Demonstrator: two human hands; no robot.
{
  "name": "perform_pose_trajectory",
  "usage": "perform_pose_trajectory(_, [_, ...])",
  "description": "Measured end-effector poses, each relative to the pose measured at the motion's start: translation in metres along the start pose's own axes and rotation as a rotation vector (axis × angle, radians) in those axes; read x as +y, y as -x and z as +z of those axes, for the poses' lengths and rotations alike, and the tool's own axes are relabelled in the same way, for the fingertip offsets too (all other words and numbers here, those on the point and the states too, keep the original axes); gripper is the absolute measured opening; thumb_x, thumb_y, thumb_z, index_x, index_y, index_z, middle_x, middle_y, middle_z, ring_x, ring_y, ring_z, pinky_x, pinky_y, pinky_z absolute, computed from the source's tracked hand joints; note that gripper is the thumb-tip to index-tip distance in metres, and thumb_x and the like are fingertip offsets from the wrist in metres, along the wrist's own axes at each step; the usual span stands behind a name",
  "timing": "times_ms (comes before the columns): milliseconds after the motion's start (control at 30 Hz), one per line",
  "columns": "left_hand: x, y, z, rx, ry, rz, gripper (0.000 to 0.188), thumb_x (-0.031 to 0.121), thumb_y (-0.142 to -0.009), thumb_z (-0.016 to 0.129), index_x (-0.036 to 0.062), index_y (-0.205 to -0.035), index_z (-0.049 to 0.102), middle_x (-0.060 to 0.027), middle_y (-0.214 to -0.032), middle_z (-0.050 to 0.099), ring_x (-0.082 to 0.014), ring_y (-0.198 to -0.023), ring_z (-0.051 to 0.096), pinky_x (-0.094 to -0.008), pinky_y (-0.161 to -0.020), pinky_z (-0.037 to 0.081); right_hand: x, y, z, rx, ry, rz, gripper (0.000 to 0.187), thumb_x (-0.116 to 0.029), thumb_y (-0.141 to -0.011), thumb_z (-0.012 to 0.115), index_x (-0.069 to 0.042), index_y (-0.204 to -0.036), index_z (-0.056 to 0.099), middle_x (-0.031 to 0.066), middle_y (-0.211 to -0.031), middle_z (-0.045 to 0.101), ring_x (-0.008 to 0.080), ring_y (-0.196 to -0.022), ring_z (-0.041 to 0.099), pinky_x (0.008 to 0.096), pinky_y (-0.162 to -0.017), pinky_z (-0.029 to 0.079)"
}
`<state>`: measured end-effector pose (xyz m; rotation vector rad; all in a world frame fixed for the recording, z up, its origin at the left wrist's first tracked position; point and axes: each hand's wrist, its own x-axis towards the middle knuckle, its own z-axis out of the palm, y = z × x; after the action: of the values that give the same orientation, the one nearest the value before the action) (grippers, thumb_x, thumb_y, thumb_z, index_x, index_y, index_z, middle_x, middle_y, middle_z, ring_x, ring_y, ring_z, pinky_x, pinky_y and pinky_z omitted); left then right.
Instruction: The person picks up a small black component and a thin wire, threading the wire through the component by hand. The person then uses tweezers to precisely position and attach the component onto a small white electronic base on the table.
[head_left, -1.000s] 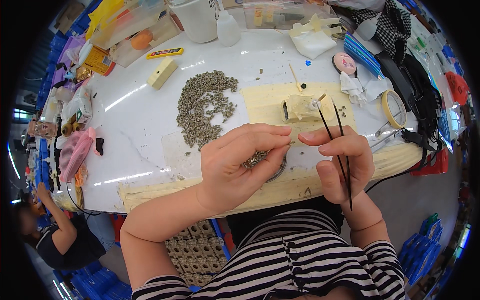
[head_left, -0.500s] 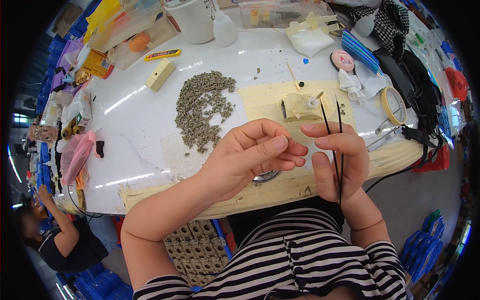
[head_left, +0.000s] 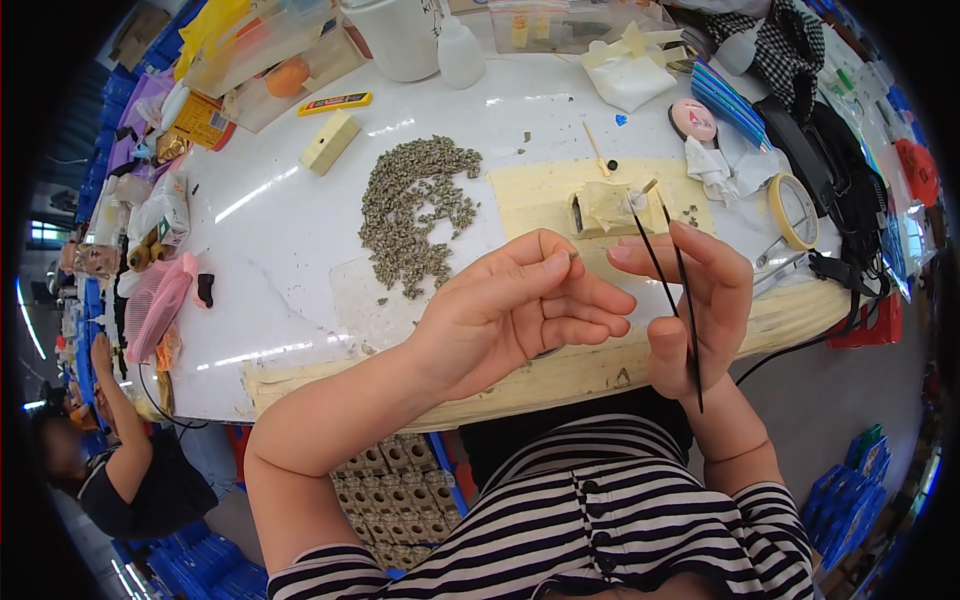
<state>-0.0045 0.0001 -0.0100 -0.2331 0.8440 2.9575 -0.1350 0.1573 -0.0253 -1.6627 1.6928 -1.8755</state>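
My left hand (head_left: 500,318) is raised over the table's front edge, thumb and index finger pinched on a tiny metal part (head_left: 573,255); its other fingers curl loosely. To its right, my right hand (head_left: 718,300) holds black tweezers (head_left: 697,385), tips pointing away from me and apart, with nothing visible between them. Beyond the hands, a tape-wrapped block (head_left: 600,212) with a small white cup-like top stands on yellowish masking tape (head_left: 520,195). A heap of small grey metal parts (head_left: 400,190) lies on the white tabletop left of it.
A cream block (head_left: 330,143) and yellow blade case (head_left: 335,103) lie at the far left. A white squeeze bottle (head_left: 460,55) stands at the back. On the right are a tape roll (head_left: 790,212) and black bag (head_left: 850,190). Another person (head_left: 130,480) sits at far left.
My left thumb and index finger have lifted, bringing the tiny part into clearer sight. My right hand has shifted slightly right, its fingers more spread and the tweezers tilted more.
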Motion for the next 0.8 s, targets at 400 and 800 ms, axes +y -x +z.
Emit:
perform_pose_trajectory(400, [-0.005, 0.0, -0.001, 0.028, -0.128, 0.026, 0.022, 0.02, -0.103, 0.036, 0.0025, -0.103, 0.049, -0.0243, -0.104, 0.064, -0.0282, -0.095, 0.067, -0.0335, -0.084, 0.054, -0.002, -0.008, -0.001, -0.016, 0.093, -0.033, 0.025, 0.005, -0.083, 0.066, 0.0, -0.108, 0.059, 0.0178, -0.107, 0.067, 0.0237, -0.094, 0.067, 0.0328, -0.084, 0.052])
perform_pose_trajectory(800, [-0.01, 0.001, 0.0, 0.057, -0.28, 0.046, 0.016, 0.021, -0.102, 0.044, 0.0059, -0.099, 0.05, -0.0125, -0.1, 0.064, -0.0225, -0.092, 0.067, -0.0327, -0.082, 0.054, -0.003, -0.007, 0.006, 0.008, 0.043, 0.021, 0.025, 0.008, -0.078, 0.07, -0.001, -0.1, 0.061, 0.0138, -0.096, 0.069, 0.0189, -0.084, 0.069, 0.0276, -0.075, 0.054])
